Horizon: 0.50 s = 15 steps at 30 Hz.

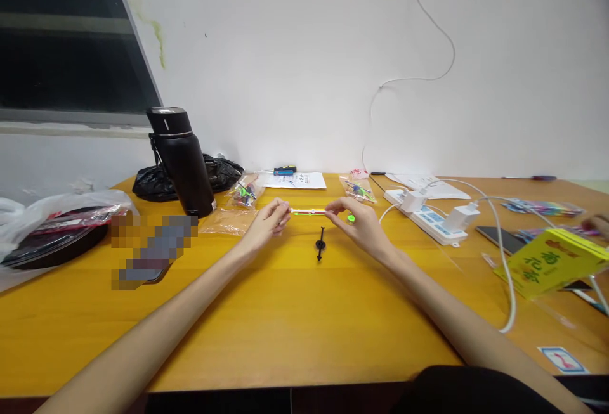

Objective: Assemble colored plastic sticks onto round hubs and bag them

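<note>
Stretching a slim rod [309, 211] level between both our hands, just above the table [304, 325] or maybe on it, we can't quite tell. It's whitish with a reddish streak, plus a yellow-green strip along its lower edge; too small for us to make out more. Our left hand [270, 220] is mostly curled up, thumb and fingers pinching the left end. Our right hand [358, 222] is more loosely arched, fingertips closed on the other end.

Near that right hand we've got a little bright green piece [351, 219], and just our side of the rod lies a black double-ended pointer [320, 245] with a round middle.

Container-wise, behind our left hand sits a clear bag [246, 192] with small green, blue and dark bits inside, and beyond our right there's a second clear bag [359, 189] with green and bluish bits. Further left we have a black bottle [185, 170], lid on, and a white plastic bag [107, 201] with a dark round thing [57, 246] in it. Over right: a power strip [435, 222] with white chargers [461, 217] plugged in, then a yellow box [547, 262].
</note>
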Tool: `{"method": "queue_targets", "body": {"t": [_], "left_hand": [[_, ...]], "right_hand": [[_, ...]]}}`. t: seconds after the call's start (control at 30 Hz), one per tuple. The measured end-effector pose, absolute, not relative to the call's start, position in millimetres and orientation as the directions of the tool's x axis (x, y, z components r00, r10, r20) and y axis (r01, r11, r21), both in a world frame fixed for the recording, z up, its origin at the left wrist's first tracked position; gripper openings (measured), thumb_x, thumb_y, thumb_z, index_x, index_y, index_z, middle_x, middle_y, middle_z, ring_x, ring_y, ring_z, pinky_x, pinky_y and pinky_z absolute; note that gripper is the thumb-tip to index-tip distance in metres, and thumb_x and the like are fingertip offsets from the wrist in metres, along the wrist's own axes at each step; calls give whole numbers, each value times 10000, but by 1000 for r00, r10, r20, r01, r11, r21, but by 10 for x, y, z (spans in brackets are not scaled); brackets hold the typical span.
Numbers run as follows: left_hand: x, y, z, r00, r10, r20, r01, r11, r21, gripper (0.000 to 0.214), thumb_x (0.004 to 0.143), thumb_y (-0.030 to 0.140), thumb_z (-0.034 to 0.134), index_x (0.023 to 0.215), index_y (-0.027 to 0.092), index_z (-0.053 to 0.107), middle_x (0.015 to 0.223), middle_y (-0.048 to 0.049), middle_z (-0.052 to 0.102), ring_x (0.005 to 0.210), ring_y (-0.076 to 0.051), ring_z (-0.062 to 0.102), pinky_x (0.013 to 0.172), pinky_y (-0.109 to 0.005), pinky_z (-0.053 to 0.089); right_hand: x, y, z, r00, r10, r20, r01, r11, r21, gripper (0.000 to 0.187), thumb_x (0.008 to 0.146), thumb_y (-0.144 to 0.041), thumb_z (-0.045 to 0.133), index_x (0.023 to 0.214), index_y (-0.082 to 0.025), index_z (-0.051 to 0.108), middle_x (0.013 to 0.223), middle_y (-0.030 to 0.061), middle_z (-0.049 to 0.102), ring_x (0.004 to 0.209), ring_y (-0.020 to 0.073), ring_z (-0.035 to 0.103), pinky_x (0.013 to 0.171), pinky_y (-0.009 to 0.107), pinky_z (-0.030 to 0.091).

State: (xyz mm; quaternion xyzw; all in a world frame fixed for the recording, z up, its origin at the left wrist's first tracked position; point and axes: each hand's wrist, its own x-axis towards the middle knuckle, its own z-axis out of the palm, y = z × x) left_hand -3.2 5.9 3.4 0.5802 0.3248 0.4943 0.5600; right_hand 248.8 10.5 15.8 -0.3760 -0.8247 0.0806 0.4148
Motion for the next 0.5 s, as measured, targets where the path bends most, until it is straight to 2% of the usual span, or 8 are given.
{"method": "queue_targets", "body": {"t": [0.2,0.37,0.5], "left_hand": [[-78,68,66,186,962,201,-201,-163,966,273,932,460,555,870,202,489,653,68,398,469,-49,298,438,-156,190],[-88,90,68,160,966,204,-196,-172,965,212,926,407,546,874,207,494,636,70,393,464,-55,303,430,-158,190],[-94,123,25,163,964,210,-191,-178,965,209,908,403,562,869,208,497,620,75,382,451,-54,283,426,-161,173]], "right_hand": [[2588,205,124,-334,683,649,603,684,-410,139,973,-340,573,982,-233,663,957,64,699,894,232,627,834,384,475],[2592,297,48,-344,662,666,689,660,-300,124,973,-306,562,960,-234,663,961,67,683,955,256,605,902,408,433],[2546,366,-35,-397,653,645,741,643,-195,128,978,-285,555,942,-223,661,950,78,677,967,267,583,898,402,423]]}}
